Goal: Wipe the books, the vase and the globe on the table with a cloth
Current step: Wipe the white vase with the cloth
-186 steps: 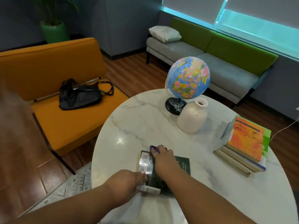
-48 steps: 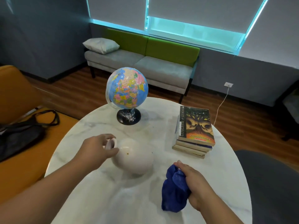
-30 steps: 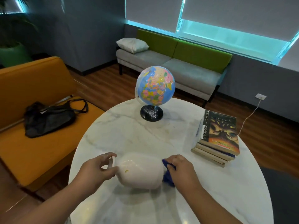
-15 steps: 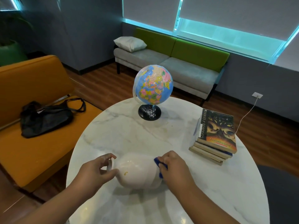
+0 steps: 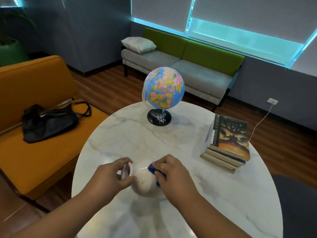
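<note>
A round white marble table (image 5: 214, 194) stands on a wood floor, with a grey and green sofa (image 5: 188, 69) under the window behind it and an orange seat (image 5: 34, 86) off to the left carrying a black bag (image 5: 48, 122).

The white vase (image 5: 145, 184) lies tipped on its side near the front edge of the table, between the two hands, with its mouth turned to the left. The left hand (image 5: 111, 177) grips the vase at the neck: its fingers curl over the top of the rim and its thumb comes round below. The right hand (image 5: 173, 176) sits on the vase's rounded body, its fingers bent round a bunched blue cloth (image 5: 151, 168) and pressing it against the vase. Only a little of the cloth shows, at the fingertips and under the palm.

Beyond the fingers of both hands, well apart from them, the globe (image 5: 163, 88) stands upright on its black base at the far side of the table. The books (image 5: 228, 143) lie in a stack out past the right hand's knuckles, near the table's right edge, a dark illustrated cover on top.
</note>
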